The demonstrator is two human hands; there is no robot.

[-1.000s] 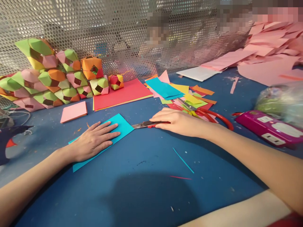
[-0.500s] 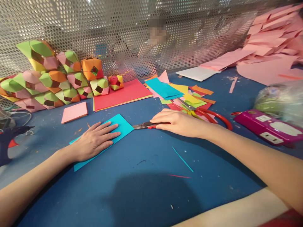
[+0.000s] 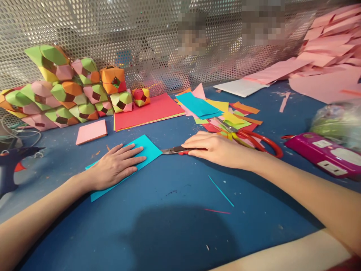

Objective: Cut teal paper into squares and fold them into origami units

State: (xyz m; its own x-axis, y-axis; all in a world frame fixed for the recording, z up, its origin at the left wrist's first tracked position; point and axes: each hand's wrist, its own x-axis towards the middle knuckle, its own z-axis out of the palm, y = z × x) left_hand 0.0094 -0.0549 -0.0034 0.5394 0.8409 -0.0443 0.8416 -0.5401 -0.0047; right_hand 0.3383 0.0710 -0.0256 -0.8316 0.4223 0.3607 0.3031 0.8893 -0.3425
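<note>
Palm down, my left hand (image 3: 117, 167) lies flat on a bright blue sheet of paper (image 3: 148, 145), fingers slightly spread, pressing it to the table. My right hand (image 3: 216, 147) is closed around a utility knife (image 3: 175, 150) with a dark metal body and a red part underneath. The knife lies low over the table, its blade tip at the paper's right corner. Most of the handle is hidden inside my fingers. Just beyond my right wrist are red-handled scissors (image 3: 261, 142), partly behind the hand.
Folded paper blocks (image 3: 66, 96) are stacked at the left, beside a glue gun (image 3: 12, 163). Behind are red sheets (image 3: 149, 111), a pink pad (image 3: 91, 131) and coloured scraps (image 3: 239, 117). A purple power strip (image 3: 324, 154) sits right. A perforated metal screen (image 3: 158, 22) closes the back.
The view has shifted slightly, so everything appears a little farther right. Both hands keep their places, with the knife tip still at the blue paper's corner.
</note>
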